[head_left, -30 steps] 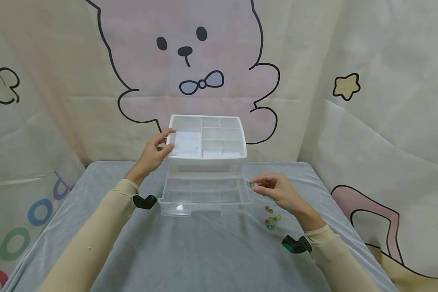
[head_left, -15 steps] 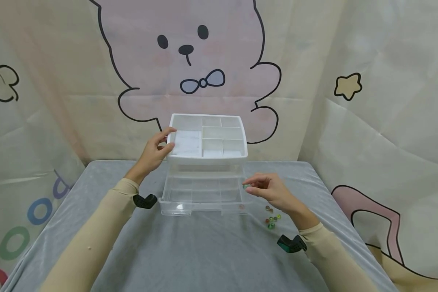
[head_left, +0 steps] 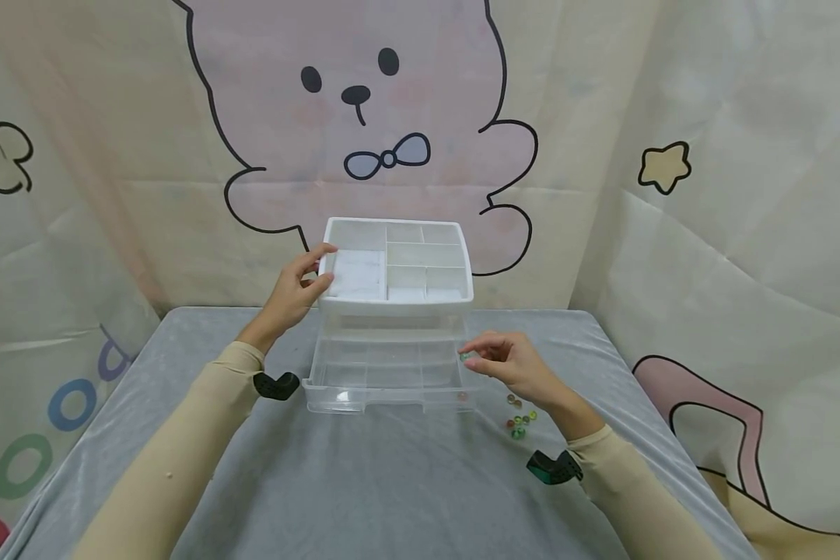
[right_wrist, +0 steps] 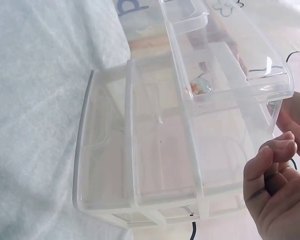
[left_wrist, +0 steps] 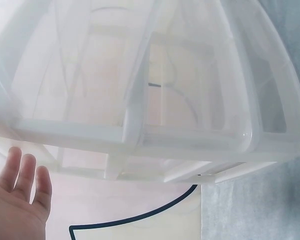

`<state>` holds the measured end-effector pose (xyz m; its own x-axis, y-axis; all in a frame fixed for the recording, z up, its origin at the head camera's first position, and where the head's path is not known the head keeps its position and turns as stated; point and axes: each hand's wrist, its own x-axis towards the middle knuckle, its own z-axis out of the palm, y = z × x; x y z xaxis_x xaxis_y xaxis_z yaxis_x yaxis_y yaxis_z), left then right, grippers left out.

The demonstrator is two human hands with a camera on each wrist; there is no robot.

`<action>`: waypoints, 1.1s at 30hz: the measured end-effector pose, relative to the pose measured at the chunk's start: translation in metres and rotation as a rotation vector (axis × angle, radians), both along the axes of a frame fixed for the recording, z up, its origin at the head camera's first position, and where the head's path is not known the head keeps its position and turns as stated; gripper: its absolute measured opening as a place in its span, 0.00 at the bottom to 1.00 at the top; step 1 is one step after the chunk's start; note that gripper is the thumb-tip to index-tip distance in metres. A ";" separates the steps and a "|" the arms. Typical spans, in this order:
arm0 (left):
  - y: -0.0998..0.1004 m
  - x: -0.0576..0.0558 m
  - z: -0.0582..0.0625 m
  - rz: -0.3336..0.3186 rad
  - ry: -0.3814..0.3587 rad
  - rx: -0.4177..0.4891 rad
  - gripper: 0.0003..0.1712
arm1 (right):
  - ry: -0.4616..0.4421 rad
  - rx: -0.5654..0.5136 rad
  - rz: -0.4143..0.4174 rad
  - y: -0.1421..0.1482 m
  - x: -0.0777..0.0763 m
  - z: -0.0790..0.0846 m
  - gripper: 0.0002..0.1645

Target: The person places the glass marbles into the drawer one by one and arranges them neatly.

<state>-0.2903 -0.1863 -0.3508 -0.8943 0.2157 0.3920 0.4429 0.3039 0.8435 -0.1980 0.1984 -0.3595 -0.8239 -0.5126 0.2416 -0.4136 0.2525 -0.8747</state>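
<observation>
R hand [head_left: 514, 364] pinches greenish marble [head_left: 465, 356] btwn thumb & fingertips, at R wall of pulled-out clear drawer [head_left: 392, 399]; over or beside wall, can't tell. L hand [head_left: 295, 289] w/ fingers spread, touching L rim of white top tray [head_left: 360, 276]. Reddish marble [head_left: 463, 397] in drawer, front R corner. Loose marbles [head_left: 519, 419] on gray cloth [head_left: 364, 490], R of drawer.

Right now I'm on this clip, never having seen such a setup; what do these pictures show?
No machine here: just a person's left hand and right hand, both bare. The wide picture comes from a head-worn camera looking forward and down; the two smaller ones come from a camera on each wrist. On the grey-blue cloth stands a plastic drawer unit, one clear drawer pulled out, with loose marbles nearby. The left hand rests on the unit's top rim; the right pinches a greenish marble beside the drawer. A reddish marble lies inside it.
</observation>
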 end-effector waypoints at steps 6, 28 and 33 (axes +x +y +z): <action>0.000 -0.001 -0.001 0.004 -0.004 -0.013 0.30 | -0.023 0.043 -0.040 -0.002 -0.001 0.001 0.13; 0.002 -0.001 -0.001 0.001 0.015 -0.006 0.28 | -0.070 0.055 -0.045 -0.004 -0.008 -0.003 0.16; 0.001 -0.002 -0.001 0.006 0.014 -0.009 0.28 | -0.077 0.053 -0.040 -0.005 -0.007 -0.002 0.15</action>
